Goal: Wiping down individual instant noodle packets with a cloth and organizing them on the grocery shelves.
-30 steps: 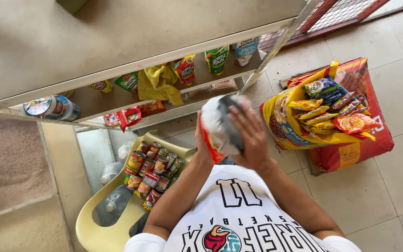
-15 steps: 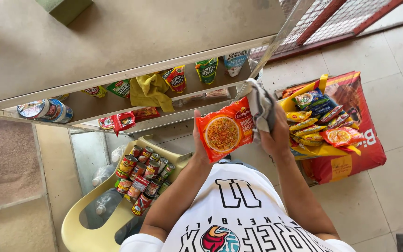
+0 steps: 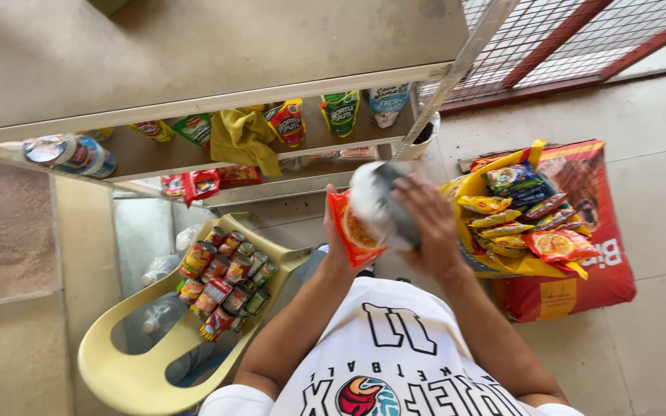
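1. A tiled floor (image 3: 657, 115) lies under a metal shelf (image 3: 194, 104) stocked with pouches.
2. The left hand (image 3: 338, 231) is closed on an orange noodle packet (image 3: 352, 235), held just in front of the shelf.
3. The right hand (image 3: 429, 223) presses a blurred white-grey cloth (image 3: 379, 204) against that packet, fingers curled.
4. A yellow bag (image 3: 472, 189) of snack packets stands just right.

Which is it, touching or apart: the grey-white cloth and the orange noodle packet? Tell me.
Touching. The head view shows the right hand pressing the cloth onto the orange packet, held by the left hand.
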